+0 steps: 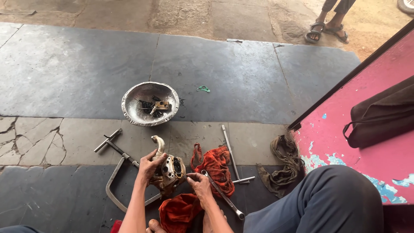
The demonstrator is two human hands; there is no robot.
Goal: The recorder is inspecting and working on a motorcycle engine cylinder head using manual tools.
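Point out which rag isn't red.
The olive-grey rag by the pink wall; the other rags, beside the right hand, are orange-red.

I'm looking at a roadside repair workshop, open to the street: tools are lying on the stone floor [86, 73], a wrench [233, 157], a clamp [116, 172], oily rags [215, 166] and a metal bowl [129, 97] holding small parts.

Dented shiny metal bowl [129, 108]; red cloth rag [215, 166]; rough stone floor [77, 73].
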